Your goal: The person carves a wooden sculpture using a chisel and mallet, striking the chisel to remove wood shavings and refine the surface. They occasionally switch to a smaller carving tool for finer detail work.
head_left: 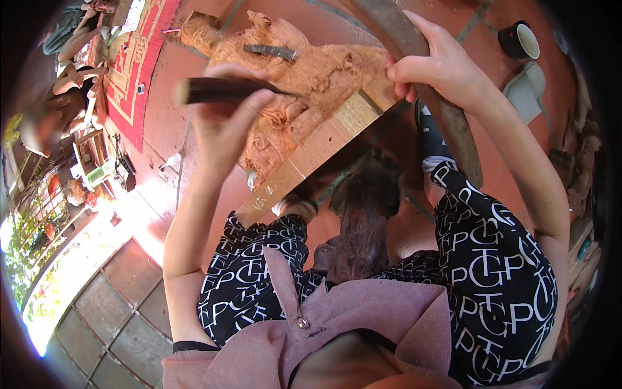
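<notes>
A reddish-brown wood carving (330, 68) with deep relief lies in front of me, along a pale plank-like wooden face (304, 159) that slants toward my knees. My left hand (223, 123) is closed around the dark handle of a carving chisel (227, 91); its thin tip points right and seems to meet the carved surface. A short flat grey metal piece (269, 50) rests on the carving's far part. My right hand (447, 68) grips a long, curved piece of brown wood (457, 129), thumb on the near side, beside the carving's right end.
A dark carved wooden block (359, 220) stands between my legs. On the tiled floor at right are a black cup (518, 40) and a whitish object (526, 91). A red patterned mat (133, 91) lies at left, with other people (71, 91) beyond it.
</notes>
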### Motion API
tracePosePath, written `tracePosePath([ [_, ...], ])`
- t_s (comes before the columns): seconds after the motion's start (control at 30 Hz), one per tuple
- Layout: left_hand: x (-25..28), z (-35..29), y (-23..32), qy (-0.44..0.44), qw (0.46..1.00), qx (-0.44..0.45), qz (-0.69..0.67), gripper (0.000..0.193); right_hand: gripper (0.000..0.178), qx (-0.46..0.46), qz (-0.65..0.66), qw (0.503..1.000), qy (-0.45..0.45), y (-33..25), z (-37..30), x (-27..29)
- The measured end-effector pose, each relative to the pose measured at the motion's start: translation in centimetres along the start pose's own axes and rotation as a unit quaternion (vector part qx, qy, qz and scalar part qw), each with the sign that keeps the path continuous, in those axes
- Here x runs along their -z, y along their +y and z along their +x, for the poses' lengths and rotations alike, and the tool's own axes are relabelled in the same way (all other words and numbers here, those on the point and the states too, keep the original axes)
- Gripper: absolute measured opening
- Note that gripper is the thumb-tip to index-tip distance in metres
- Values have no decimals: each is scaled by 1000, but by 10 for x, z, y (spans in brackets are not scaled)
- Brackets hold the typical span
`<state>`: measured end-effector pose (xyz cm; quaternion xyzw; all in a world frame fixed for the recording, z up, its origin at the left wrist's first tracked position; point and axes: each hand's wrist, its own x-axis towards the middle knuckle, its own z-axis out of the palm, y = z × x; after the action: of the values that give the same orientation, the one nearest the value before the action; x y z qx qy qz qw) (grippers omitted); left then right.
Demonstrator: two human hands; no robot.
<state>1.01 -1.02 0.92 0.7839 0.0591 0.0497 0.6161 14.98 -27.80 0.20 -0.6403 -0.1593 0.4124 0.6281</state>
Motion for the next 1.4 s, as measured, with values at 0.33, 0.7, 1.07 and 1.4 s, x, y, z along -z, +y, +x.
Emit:
tracePosePath([
  [0.33,19,-4,0,62,992,100,-51,27,35,1,-11,1000,-12,1,4,3],
  [0.7,32,-14,5,95,959,204,-171,26,40,-20,-11,1000,11,-2,1,-2],
  [1.07,15,-13,9,21,992,112,59,29,42,-28,-3,1000,1,0,3,1],
  [1.4,-11,14,24,-116,960,59,247,23,46,-37,-7,999,-5,0,4,2],
])
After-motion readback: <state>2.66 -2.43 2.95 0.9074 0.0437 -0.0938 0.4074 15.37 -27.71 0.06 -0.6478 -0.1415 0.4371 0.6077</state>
